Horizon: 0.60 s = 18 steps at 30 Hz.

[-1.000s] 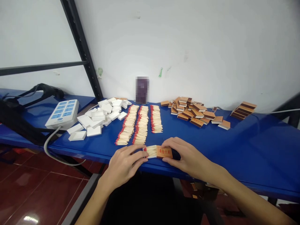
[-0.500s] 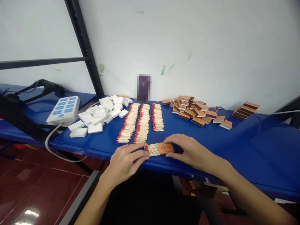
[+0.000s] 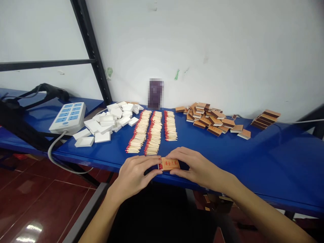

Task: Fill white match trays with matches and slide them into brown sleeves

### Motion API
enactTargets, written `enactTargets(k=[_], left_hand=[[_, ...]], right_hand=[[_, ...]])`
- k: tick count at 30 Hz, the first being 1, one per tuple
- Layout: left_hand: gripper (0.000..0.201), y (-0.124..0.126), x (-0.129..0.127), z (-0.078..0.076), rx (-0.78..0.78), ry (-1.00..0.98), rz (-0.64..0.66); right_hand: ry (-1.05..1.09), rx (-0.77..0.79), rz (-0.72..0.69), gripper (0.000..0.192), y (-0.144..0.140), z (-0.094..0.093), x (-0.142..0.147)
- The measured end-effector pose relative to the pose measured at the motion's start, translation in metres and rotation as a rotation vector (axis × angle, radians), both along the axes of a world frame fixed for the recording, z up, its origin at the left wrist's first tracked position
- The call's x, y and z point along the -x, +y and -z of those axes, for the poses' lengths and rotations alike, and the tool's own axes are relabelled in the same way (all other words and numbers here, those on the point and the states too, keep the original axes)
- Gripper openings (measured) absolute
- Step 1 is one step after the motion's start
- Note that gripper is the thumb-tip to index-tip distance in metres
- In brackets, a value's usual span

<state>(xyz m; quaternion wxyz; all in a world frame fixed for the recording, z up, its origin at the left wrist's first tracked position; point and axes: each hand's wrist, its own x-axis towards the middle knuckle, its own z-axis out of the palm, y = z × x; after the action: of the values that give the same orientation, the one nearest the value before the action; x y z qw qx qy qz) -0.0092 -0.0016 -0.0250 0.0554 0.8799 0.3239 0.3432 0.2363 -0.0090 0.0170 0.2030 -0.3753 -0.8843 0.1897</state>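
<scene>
Near the front edge of the blue table, both hands hold one matchbox (image 3: 171, 164). Its tan sleeve with red characters covers most of the tray, and red match heads show at the left end. My left hand (image 3: 138, 172) pinches the tray's left end between fingers and thumb. My right hand (image 3: 193, 165) grips the sleeve by its long sides near the right end. Just beyond the hands lie three rows of matches (image 3: 153, 133), red heads to the left; the right row is shorter.
White empty trays (image 3: 102, 125) are heaped at the left, tan sleeves (image 3: 210, 118) at the right. A stack of matchboxes (image 3: 266, 118) leans farther right. A power strip (image 3: 68, 116) with a cable sits by the black shelf post (image 3: 92, 50). A blurred dark object (image 3: 155, 93) stands against the wall.
My right hand has moved left, sliding the sleeve over the tray, so the match sticks are now covered and only some heads show. My left hand has stayed nearly still.
</scene>
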Motion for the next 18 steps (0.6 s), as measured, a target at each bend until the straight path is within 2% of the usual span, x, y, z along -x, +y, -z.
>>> enactTargets(k=[3, 5, 8, 12, 18], left_hand=[[0.041, -0.0001, 0.0006, -0.001, 0.039, 0.005, -0.029], [0.042, -0.0002, 0.0008, -0.0017, 0.06, 0.004, -0.029], [0.032, -0.0002, 0.0009, -0.0013, 0.046, -0.029, -0.003], [0.013, 0.0001, 0.001, 0.0014, -0.052, -0.086, 0.051], [0.012, -0.0002, 0.0006, 0.0036, -0.057, -0.08, 0.059]], right_hand=[[0.0, -0.012, 0.004, 0.029, 0.0002, 0.0023, 0.0024], [0.014, -0.022, 0.008, 0.029, 0.0002, 0.0039, 0.002], [0.032, -0.024, 0.009, 0.027, -0.0003, 0.0059, 0.0004], [0.027, -0.027, 0.004, 0.027, -0.0015, 0.0076, -0.0009], [0.041, -0.053, -0.004, 0.026, -0.0038, 0.0064, -0.0009]])
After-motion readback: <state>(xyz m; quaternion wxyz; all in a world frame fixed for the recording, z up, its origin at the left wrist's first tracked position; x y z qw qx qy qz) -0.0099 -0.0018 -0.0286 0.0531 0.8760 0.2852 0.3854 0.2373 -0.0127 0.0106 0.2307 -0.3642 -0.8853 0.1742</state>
